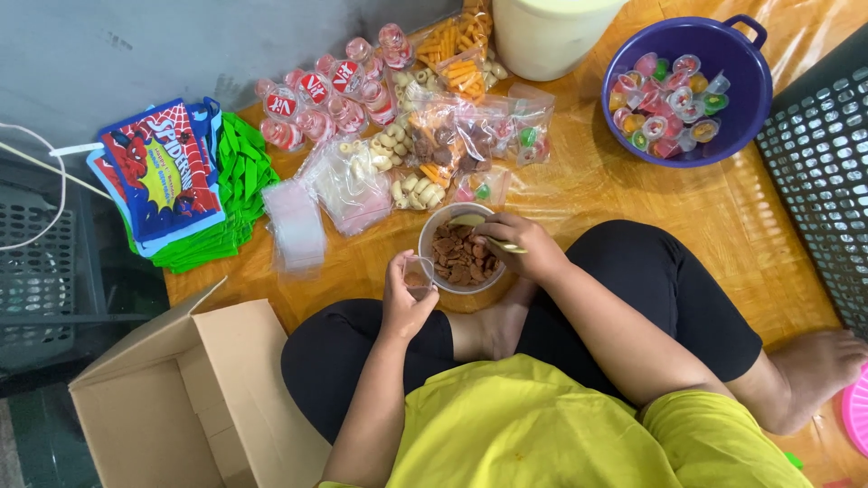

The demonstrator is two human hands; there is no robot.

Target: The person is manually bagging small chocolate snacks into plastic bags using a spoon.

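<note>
Looking down, head view: seated cross-legged on an orange mat (633,199) on the floor, in a yellow-green shirt. Left hand (405,298) curled around a small clear bag (418,274), pinching its open mouth just beside the rim of a round clear bowl (432,228). Right hand (523,246) resting over the far rim of the same bowl, fingers closed on a pale flat scoop-like piece (472,220); exact grip partly hidden. Bowl placed directly in front of the crossed legs, filled with brown snack pieces (461,258).

Beyond the bowl: filled clear snack bags (452,136) of ring-shaped, stick-shaped and brown pieces, lying touching one another; small sealed drink cups (316,99) in a cluster; a stack of empty clear bags (294,226). Farther left: printed blue-and-red bags (163,172) lying over green bags (240,181). Upper right: purple basin (750,108) holding coloured jelly cups (669,104). Top centre: pale tub (542,36). Lower left: open cardboard box (181,398), near the left knee.
</note>
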